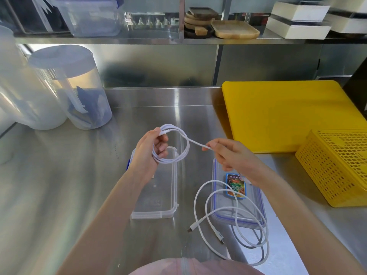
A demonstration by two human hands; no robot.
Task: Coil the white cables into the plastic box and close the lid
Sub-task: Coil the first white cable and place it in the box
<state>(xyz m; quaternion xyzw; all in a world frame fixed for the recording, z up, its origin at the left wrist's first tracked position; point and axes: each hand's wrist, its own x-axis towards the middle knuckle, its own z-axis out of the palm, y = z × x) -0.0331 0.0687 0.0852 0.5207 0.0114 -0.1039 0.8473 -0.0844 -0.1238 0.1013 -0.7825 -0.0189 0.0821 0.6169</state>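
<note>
My left hand (pixel 153 149) grips a white cable (pixel 178 153) wound into several loops, held above the far end of an open clear plastic box (pixel 156 197). My right hand (pixel 228 153) pinches the loose end of that same cable between thumb and finger, a short straight stretch running between the two hands. A second white cable (pixel 200 211) lies loosely looped on the steel table, partly draped over the clear lid (pixel 238 207) with a blue seal and a colourful sticker. Both of its plugs rest on the table in front of the lid.
A yellow cutting board (pixel 278 116) lies at the back right, a yellow perforated basket (pixel 337 169) to its right front. Clear plastic jugs (pixel 75 86) stand at the back left. A shelf above holds containers, wooden trays and white boxes.
</note>
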